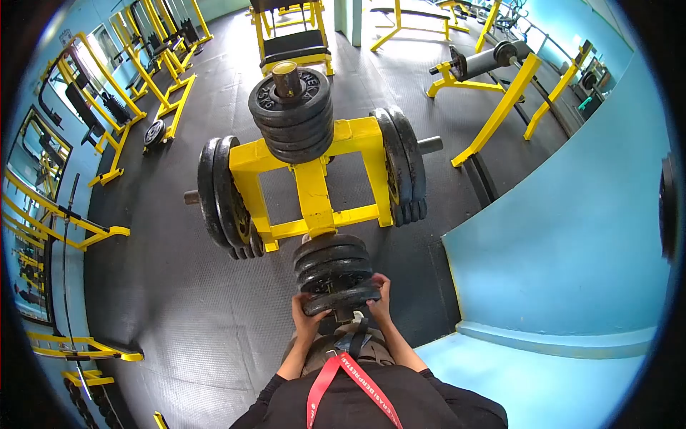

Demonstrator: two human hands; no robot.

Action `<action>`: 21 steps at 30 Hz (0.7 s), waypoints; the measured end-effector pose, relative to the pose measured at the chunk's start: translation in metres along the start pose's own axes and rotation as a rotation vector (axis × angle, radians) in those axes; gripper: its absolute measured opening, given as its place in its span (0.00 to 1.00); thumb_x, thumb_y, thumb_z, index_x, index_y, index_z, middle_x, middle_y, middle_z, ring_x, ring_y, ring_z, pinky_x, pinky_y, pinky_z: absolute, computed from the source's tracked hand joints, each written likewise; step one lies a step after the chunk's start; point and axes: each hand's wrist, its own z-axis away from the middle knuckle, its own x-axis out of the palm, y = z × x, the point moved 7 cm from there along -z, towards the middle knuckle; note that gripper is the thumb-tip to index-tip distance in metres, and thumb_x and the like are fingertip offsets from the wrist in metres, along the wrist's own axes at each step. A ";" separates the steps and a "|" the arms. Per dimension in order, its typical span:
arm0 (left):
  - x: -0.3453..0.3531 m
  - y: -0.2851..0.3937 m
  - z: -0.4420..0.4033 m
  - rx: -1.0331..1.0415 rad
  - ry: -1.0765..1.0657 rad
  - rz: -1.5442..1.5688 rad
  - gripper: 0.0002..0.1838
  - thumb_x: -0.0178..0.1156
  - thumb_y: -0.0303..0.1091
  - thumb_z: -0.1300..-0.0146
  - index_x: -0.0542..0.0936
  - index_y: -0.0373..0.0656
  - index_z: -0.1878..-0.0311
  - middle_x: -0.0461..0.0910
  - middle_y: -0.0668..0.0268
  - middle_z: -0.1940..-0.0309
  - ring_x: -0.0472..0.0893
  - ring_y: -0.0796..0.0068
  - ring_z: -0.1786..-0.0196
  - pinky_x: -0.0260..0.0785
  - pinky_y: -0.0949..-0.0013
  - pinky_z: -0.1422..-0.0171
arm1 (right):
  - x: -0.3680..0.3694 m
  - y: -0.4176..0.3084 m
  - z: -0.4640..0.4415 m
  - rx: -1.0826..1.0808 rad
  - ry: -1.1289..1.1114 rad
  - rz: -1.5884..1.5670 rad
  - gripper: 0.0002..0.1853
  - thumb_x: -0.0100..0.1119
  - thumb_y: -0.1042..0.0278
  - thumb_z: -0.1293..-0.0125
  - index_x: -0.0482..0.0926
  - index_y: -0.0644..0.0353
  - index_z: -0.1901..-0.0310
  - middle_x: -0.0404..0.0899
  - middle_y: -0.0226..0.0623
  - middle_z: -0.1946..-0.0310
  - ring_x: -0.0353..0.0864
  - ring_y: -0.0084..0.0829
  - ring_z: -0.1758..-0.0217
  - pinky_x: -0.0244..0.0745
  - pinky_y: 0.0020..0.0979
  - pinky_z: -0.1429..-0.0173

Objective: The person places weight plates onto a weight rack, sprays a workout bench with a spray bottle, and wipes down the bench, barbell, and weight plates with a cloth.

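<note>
A black weight plate [341,299] is held between my two hands, in front of my body. My left hand [309,312] grips its left edge, and my right hand [381,297] wraps round its right edge. The plate sits around the end of a peg [344,315] on the near side of the yellow weight rack [313,191]. Just behind it, a stack of several black plates [330,256] hangs on the same peg, with a small gap between. Whether the held plate touches the peg, I cannot tell.
More plates [291,107] fill the rack's top peg, and large plates [218,189] hang on both sides. A blue wall [557,264] stands close on the right. Yellow gym machines [168,107] line the left. Dark textured floor [171,286] surrounds the rack.
</note>
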 end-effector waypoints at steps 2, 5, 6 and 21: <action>-0.001 0.008 0.001 0.054 0.054 -0.073 0.42 0.75 0.30 0.69 0.61 0.37 0.48 0.62 0.57 0.47 0.64 0.65 0.44 0.60 0.63 0.45 | -0.001 -0.006 -0.004 -0.042 0.058 -0.021 0.57 0.68 0.34 0.66 0.51 0.54 0.37 0.56 0.38 0.43 0.60 0.35 0.41 0.61 0.37 0.42; -0.002 0.002 -0.005 0.104 0.117 -0.119 0.55 0.75 0.33 0.71 0.50 0.40 0.38 0.47 0.56 0.36 0.52 0.58 0.34 0.51 0.55 0.35 | 0.007 -0.023 -0.014 0.029 0.039 0.039 0.64 0.61 0.25 0.67 0.43 0.59 0.35 0.49 0.44 0.39 0.54 0.39 0.35 0.50 0.40 0.33; -0.003 0.001 -0.009 0.098 0.125 -0.090 0.61 0.76 0.34 0.71 0.44 0.42 0.34 0.40 0.56 0.34 0.46 0.55 0.32 0.46 0.50 0.32 | 0.007 -0.020 -0.018 0.035 0.040 0.037 0.64 0.61 0.25 0.67 0.43 0.59 0.35 0.49 0.44 0.39 0.54 0.39 0.35 0.50 0.40 0.33; 0.013 0.003 -0.041 0.035 -0.126 0.351 0.62 0.73 0.24 0.68 0.41 0.45 0.32 0.54 0.56 0.37 0.57 0.59 0.35 0.50 0.61 0.32 | 0.033 -0.038 -0.053 0.051 -0.207 -0.115 0.62 0.69 0.35 0.70 0.51 0.60 0.34 0.57 0.40 0.37 0.58 0.35 0.35 0.55 0.33 0.36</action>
